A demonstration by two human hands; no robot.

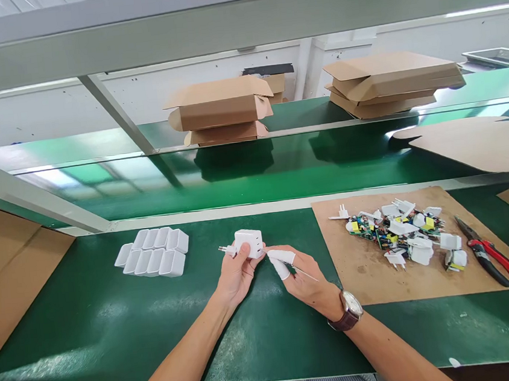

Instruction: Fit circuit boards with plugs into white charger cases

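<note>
My left hand is closed around a white plug-in charger, its two-pin plug pointing left and its port side facing right. Close by on the right, my right hand pinches a thin metal tool; its kind is hard to make out. White finger cots cover the thumb and a finger of that hand, whose fingertips are beside the charger's right side. To the left, several empty white charger shells stand in rows on the green bench.
On a brown cardboard sheet at right lies a pile of circuit boards and white plug parts. Red-and-black pliers rest beside it. Flattened cartons sit on the shelf, and a large carton stands far left.
</note>
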